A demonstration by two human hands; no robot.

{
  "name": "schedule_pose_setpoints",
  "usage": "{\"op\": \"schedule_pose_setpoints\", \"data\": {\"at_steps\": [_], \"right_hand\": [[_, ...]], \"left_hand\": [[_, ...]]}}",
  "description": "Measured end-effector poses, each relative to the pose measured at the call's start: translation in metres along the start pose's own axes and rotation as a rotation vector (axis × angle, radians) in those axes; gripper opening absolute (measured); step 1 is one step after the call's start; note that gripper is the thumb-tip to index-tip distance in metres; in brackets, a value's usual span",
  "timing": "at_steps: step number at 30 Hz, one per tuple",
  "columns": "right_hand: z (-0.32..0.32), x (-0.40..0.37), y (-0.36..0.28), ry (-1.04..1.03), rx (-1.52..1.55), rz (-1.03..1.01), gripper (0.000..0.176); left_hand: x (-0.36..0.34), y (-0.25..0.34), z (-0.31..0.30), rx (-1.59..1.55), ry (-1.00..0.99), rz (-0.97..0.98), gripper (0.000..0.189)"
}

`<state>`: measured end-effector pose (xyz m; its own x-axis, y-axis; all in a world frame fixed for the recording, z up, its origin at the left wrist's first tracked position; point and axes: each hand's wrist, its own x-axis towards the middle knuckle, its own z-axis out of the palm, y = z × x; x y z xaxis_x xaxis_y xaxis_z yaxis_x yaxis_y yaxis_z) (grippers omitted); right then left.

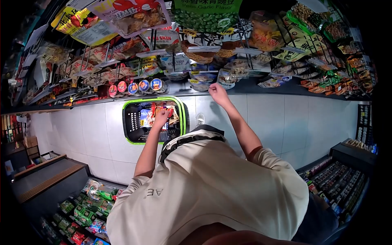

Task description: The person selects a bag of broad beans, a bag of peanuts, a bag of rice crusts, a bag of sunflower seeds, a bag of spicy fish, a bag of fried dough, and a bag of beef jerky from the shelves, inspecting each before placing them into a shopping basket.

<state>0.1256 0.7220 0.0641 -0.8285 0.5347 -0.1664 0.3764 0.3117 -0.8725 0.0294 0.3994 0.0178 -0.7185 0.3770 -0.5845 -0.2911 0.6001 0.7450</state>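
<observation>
My left hand (162,117) is over the black shopping basket (131,131) with the bright green rim, its fingers curled closed. Beneath it, inside the basket, are several snack packs (145,117) in red, blue and white; whether the fingers grip one of them is hidden. My right hand (219,93) reaches toward the lowest row of the snack shelf, fingers drawn together. Just beyond its fingertips are a clear-fronted snack bag (227,78) and a blue-and-yellow bag (202,78). Anything pinched in that hand is too small to make out.
Round-lidded tubs (143,85) line the shelf bottom left of my right hand. A green peas bag (207,16) hangs high in front. Pale floor tiles (269,118) surround the basket. Behind me stand racks of green packs (84,213) and small goods (337,179).
</observation>
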Motion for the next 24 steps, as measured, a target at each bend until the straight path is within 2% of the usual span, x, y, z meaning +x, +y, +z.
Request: {"op": "schedule_pose_setpoints", "data": {"at_steps": [1, 2, 3, 4, 6, 7, 8, 9, 11, 13, 18, 24], "right_hand": [[0.007, -0.017, 0.013, -0.023, -0.099, 0.005, 0.022], [0.010, -0.035, 0.019, -0.092, -0.225, 0.003, 0.023], [0.014, -0.050, 0.025, -0.161, -0.351, -0.001, 0.024], [0.020, -0.063, 0.036, -0.158, -0.351, -0.001, 0.024], [0.036, -0.082, 0.066, -0.311, -0.487, 0.024, 0.020], [0.043, -0.088, 0.075, -0.307, -0.490, 0.023, 0.020], [0.049, -0.094, 0.081, -0.392, -0.519, 0.085, 0.020], [0.053, -0.099, 0.088, -0.477, -0.548, 0.149, 0.020], [0.060, -0.108, 0.101, -0.510, -0.599, 0.158, 0.020], [0.066, -0.114, 0.091, -0.593, -0.634, 0.240, 0.021], [0.091, -0.132, 0.067, -0.612, -0.584, 0.373, 0.019], [0.138, -0.165, 0.028, -0.494, -0.334, 0.475, 0.019]], "left_hand": [[-0.018, -0.032, -0.010, 0.062, 0.069, -0.056, 0.031], [-0.017, -0.098, -0.020, 0.110, 0.134, -0.031, 0.033], [-0.053, -0.086, -0.031, 0.075, 0.151, -0.244, 0.033], [-0.061, -0.128, -0.043, 0.285, 0.202, -0.189, 0.032], [-0.097, -0.149, -0.061, 0.198, 0.191, -0.461, 0.028], [-0.092, -0.217, -0.076, 0.331, 0.040, -0.299, 0.027], [-0.089, -0.277, -0.090, 0.448, -0.085, -0.117, 0.026], [-0.104, -0.251, -0.095, 0.285, -0.077, -0.271, 0.025], [-0.136, -0.188, -0.103, -0.043, 0.015, -0.575, 0.025], [-0.137, -0.194, -0.112, -0.076, 0.041, -0.513, 0.024], [-0.137, -0.210, -0.136, -0.175, 0.060, -0.401, 0.024], [-0.137, -0.252, -0.177, -0.143, 0.017, -0.388, 0.022]]}}
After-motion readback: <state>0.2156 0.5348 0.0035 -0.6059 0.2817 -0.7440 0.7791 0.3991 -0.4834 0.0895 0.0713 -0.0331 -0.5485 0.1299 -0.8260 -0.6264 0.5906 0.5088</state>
